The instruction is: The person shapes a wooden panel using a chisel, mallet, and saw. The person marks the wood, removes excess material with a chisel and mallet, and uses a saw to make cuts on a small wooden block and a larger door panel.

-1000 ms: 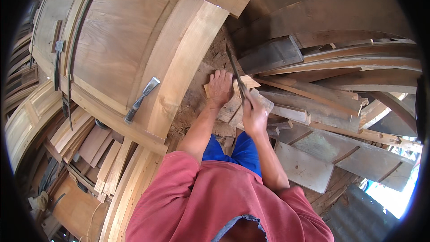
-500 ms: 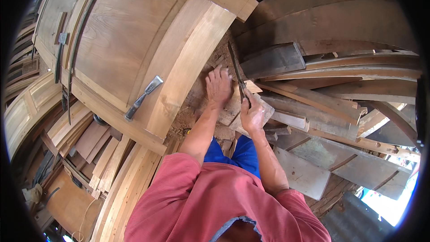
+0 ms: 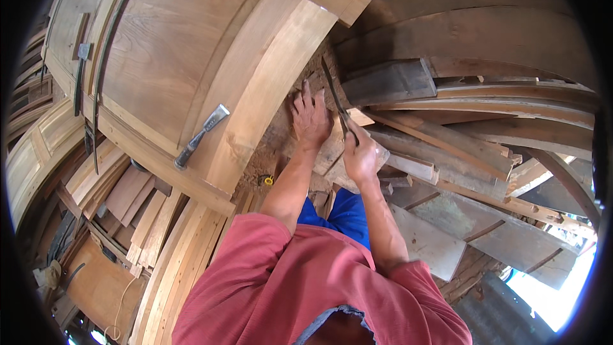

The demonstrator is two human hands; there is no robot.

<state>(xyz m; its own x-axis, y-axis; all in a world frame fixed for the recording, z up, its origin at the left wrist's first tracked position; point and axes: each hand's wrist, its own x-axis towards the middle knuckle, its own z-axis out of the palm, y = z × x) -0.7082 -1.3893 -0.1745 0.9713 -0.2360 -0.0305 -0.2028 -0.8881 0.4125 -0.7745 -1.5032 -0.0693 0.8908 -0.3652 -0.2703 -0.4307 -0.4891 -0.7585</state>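
My right hand [image 3: 361, 156] is closed around the handle end of a long, dark, narrow blade that looks like a machete [image 3: 332, 84]. The blade points away from me, slanting to the left. Just left of it, my left hand [image 3: 312, 117] lies palm down with its fingers spread and stretched forward, close to a pale wood block [image 3: 331, 147] between the hands. What lies beneath the left palm is hidden. A wide steel chisel [image 3: 202, 136] rests on the panelled wooden door [image 3: 159, 57] to the left.
Stacked boards [image 3: 460, 134] crowd the right side. Light planks [image 3: 185, 249] run along the lower left, beside more offcuts [image 3: 131, 198]. A long metal clamp [image 3: 106, 57] crosses the door. Near my left forearm, a small yellow item [image 3: 268, 180] sits among wood shavings.
My left hand's fingers are spread farther apart and reach slightly farther forward. The blade has shifted slightly left, still in my right hand. The yellow item shows more fully.
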